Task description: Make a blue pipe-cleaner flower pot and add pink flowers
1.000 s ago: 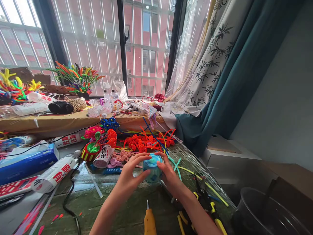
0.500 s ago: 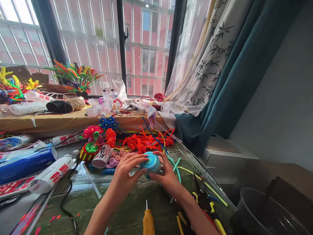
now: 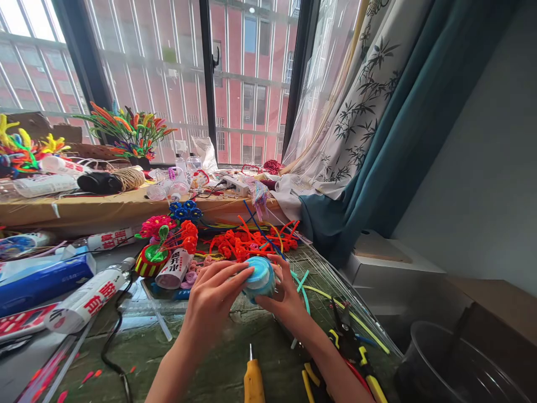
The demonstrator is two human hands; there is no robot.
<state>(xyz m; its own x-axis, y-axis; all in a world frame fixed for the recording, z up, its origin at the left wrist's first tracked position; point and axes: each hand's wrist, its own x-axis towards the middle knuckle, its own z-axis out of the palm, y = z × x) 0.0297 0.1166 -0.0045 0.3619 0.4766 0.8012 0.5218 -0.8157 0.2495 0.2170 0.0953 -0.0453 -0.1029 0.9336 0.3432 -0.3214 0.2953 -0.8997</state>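
Over the middle of the green table, both hands hold a small round piece (image 3: 259,273) wound in light-blue fuzzy strand, shaped like a little pot. My left hand (image 3: 215,296) presses its fingertips to the left of the top; its thumb is hidden behind the hand. My right hand (image 3: 288,302) grips the other side between thumb and curved fingers. Just below on the table lies a yellow-handled tool (image 3: 254,380) with a thin metal tip. Beyond the hands is a heap of red fuzzy-stem flowers (image 3: 235,243).
Pliers (image 3: 344,322) with yellow-black handles lie by my right forearm, near long clear rods (image 3: 335,285). A cut bottle (image 3: 173,271), a striped flower pot (image 3: 153,260) and a plastic bottle (image 3: 90,299) stand or lie left. A clear tub (image 3: 457,358) is at lower right.
The blue piece has turned slightly in my hands, showing a smoother top. My left fingers have shifted over it and the left thumb has gone out of sight. My right hand has barely moved.
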